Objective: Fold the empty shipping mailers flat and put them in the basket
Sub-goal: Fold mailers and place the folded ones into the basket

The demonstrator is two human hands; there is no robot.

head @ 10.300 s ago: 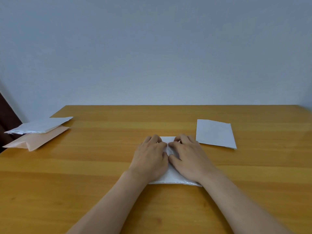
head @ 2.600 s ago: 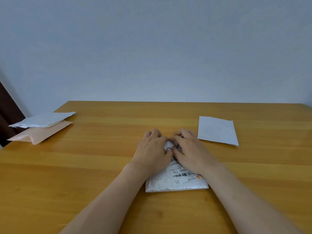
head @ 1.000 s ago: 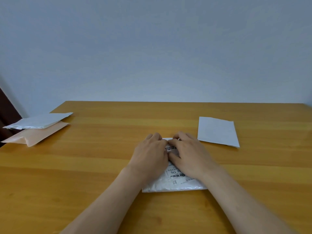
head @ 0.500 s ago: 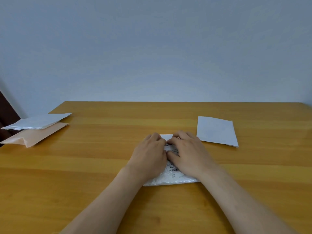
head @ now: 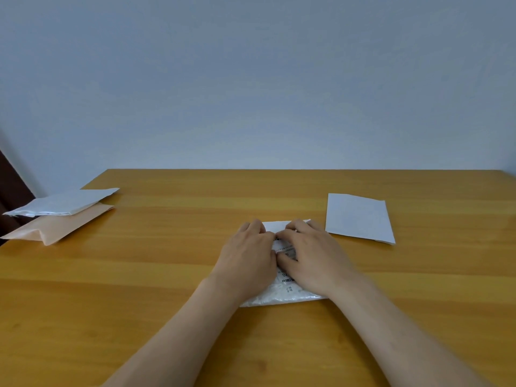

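Wood-grain bench (head: 167, 275), plain grey-blue wall (head: 251, 79) behind. Left hand (head: 247, 258) and right hand (head: 312, 255), side by side, fingers flat, press white labelled mailer (head: 279, 296) at bench centre; folded white mailer (head: 358, 217) just right.

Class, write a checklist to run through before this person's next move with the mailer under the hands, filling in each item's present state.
1. Hands on the labelled mailer: left hand and right hand press it down. Ok.
2. Fold lying flat: hands hide it. Cannot tell.
3. Basket in sight: none in view. Not ok.
4. Other mailers put away: stacked white mailer on peach mailer at left, lone white mailer at right, all on the table. Not ok.
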